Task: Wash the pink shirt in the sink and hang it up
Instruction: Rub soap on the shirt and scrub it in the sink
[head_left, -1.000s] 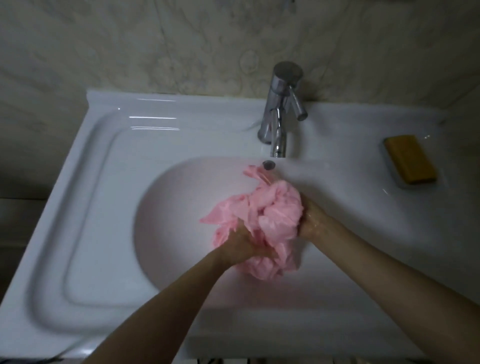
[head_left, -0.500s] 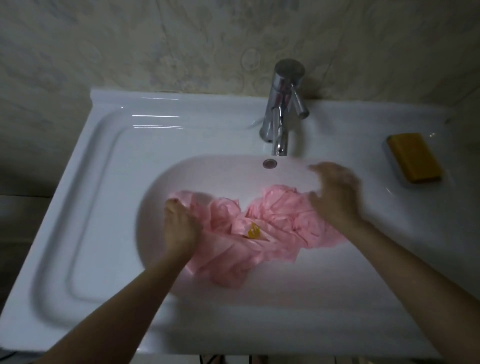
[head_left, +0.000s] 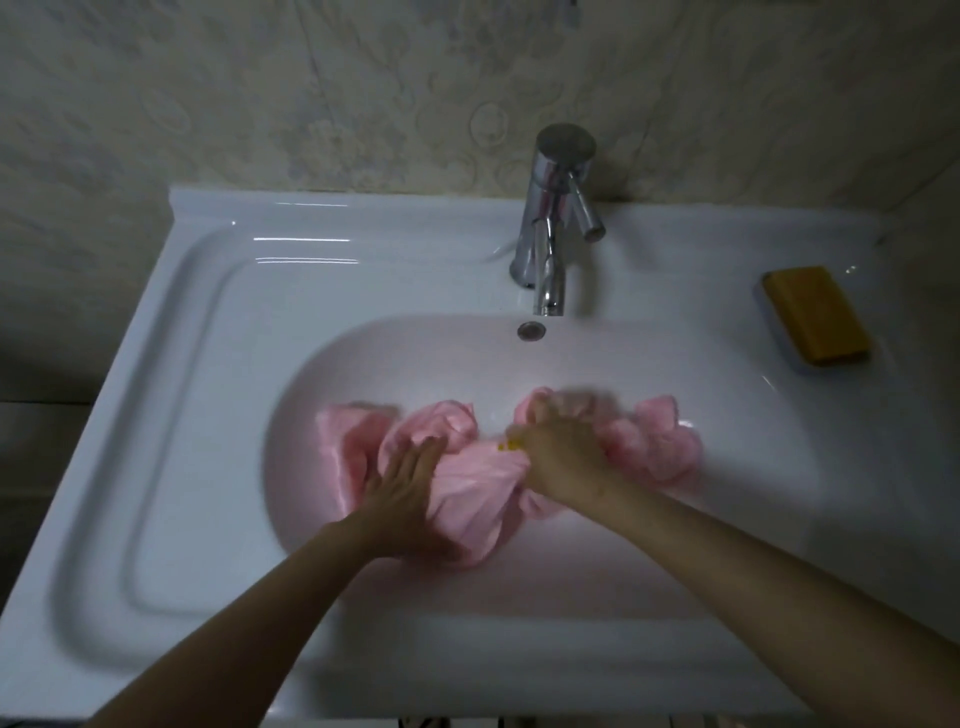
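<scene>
- Now we have the shirt lying crumpled in the bottom of the sink. It spreads from left of centre towards the right wall of the basin.
- Our left hand lies flat on the cloth, fingers straight and close together. It presses the left part down and grips nothing.
- Our right hand is blurred, but its fingers look curled over a bunch of cloth in the middle, so we read it as holding the shirt.
- Slip risk: the flat left palm may skid on slick wet fabric if the right hand tugs, so the cloth slides instead of getting rubbed.
- Strain risk: a hard pull between the hands could stress a seam or the small yellow mark beside the right hand.
- No stream shows at the tap, and we cannot tell whether water stands in the basin. Scrubbing nearly dry would clean little.
- The soap bar sits well apart on the right rim, so a wet reach could knock it off.
- Lifting the shirt unwrung would likely drip over the near rim.
</scene>
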